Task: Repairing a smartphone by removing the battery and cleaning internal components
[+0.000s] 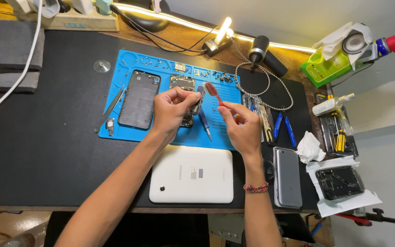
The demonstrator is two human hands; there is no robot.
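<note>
— What is the room like?
— A wooden tabletop (193, 39) under a black mat (46, 137), against a pale wall (275, 18).
— And the light?
— A glowing strip light (184, 22) runs along the tabletop's back edge.

Two bare forearms reach in from the bottom edge of the head view, with no sleeves showing anywhere along them. The left hand (172, 110) carries no ring, watch or band, and its wrist is plain. The right hand (242, 127) is likewise without rings. Around the right wrist sits a thin bracelet (255, 188), a braided or beaded cord in mixed colours, with red, blue and paler bits showing along it. It lies snug against the wrist in a single loop. The fingernails look short and unpainted, though they are small in this view. No gloves or other clothing can be seen.
</note>
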